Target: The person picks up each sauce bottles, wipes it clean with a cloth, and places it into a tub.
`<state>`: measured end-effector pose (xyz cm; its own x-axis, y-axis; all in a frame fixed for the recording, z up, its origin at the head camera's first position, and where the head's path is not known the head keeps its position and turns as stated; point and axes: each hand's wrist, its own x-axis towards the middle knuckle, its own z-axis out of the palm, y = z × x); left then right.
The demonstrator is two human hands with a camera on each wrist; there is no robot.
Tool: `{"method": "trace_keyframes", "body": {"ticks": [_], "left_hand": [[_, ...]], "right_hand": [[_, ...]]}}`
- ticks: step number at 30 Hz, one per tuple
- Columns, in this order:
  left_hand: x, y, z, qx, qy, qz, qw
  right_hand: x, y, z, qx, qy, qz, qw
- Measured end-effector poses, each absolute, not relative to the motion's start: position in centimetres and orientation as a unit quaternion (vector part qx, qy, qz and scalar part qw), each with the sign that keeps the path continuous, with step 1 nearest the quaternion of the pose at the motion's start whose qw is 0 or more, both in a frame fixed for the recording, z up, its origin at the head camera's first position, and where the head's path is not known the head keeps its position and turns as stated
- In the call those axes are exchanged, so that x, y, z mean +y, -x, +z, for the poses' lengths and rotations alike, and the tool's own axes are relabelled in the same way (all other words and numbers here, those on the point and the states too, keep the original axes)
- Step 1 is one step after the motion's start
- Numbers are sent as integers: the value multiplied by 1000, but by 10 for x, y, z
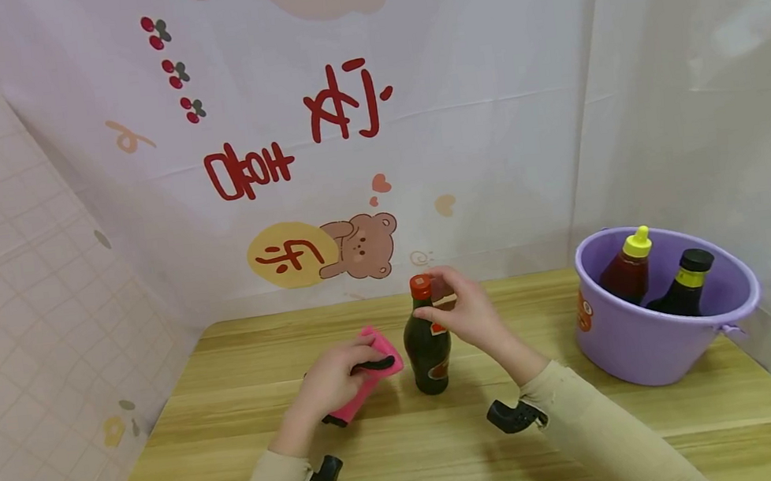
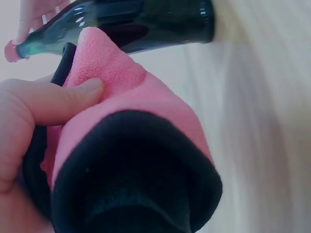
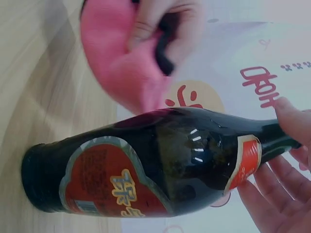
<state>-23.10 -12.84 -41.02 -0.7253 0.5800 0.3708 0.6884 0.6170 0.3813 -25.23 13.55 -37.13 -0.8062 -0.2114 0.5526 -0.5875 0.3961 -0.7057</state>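
Observation:
A dark green glass bottle (image 1: 429,350) with a red cap (image 1: 421,286) stands upright on the wooden table. Its red label with yellow characters (image 3: 116,179) shows in the right wrist view. My right hand (image 1: 466,309) holds the bottle by its neck, thumb on one side and fingers on the other. In my left hand (image 1: 335,375) is a folded pink cloth (image 1: 383,344) with black edging, pinched under the thumb (image 2: 73,99). The cloth's tip comes right up to the bottle's side in the right wrist view.
At the right of the table stands a purple bucket (image 1: 644,350). Inside it are a bottle with a yellow nozzle cap (image 1: 628,272) and a dark bottle with a black cap (image 1: 684,290). A printed white curtain (image 1: 488,141) hangs behind the table.

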Motion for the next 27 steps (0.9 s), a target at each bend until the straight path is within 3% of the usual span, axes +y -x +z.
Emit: {"method": "trace_keyframes", "body": {"ticks": [9,18,27], "left_hand": [[-127,233,-388,-866,352,-307,180],[-113,237,-369,-808,403,-352,248],[-99,237,-363,-763,453,-373,273]], "right_hand": [[134,252,-370,-823,-247,459,225],[141,255,-370,-807,-265,500,170],[145,258,-370,-806,-283,502,133]]}}
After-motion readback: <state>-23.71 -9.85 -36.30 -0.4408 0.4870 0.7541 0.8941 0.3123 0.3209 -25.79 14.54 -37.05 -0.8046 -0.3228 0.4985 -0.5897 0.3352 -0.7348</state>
